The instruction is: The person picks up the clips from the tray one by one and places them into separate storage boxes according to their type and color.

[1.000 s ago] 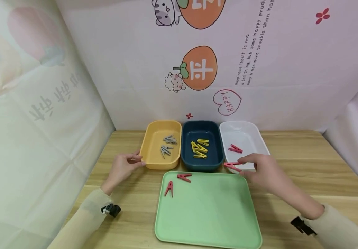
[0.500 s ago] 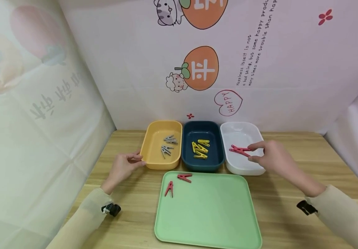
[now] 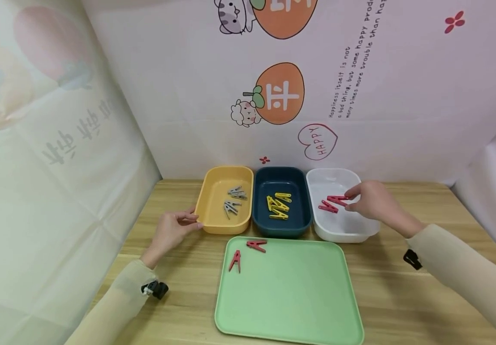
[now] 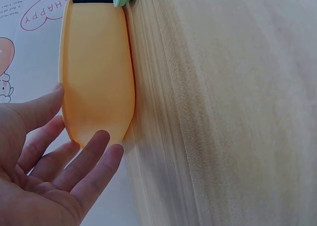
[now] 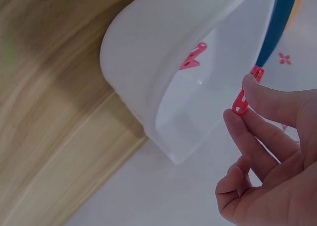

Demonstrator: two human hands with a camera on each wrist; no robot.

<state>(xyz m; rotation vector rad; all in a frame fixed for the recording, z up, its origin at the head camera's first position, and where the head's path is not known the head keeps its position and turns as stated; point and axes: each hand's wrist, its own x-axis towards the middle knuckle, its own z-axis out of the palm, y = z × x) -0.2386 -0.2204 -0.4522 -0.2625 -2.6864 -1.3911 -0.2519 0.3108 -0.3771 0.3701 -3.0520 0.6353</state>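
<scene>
In the head view my right hand pinches a red clothespin between thumb and fingertips, over the white bin. Another red clothespin lies inside that bin. The right wrist view shows the pinched clothespin in front of the bin's opening. My left hand touches the left side of the yellow bin with its fingers loosely bent. Several grey clothespins lie in that bin. Two red clothespins, one flat and one pointing away, are on the green tray.
Between the yellow and white bins stands a dark blue bin with several yellow clothespins. All three bins line up against the printed white backdrop on the wooden table. The tray lies right in front of them.
My right hand has carried the red clothespin from the white bin's near edge to farther inside, beside the other red one. The left hand stays at the yellow bin.
</scene>
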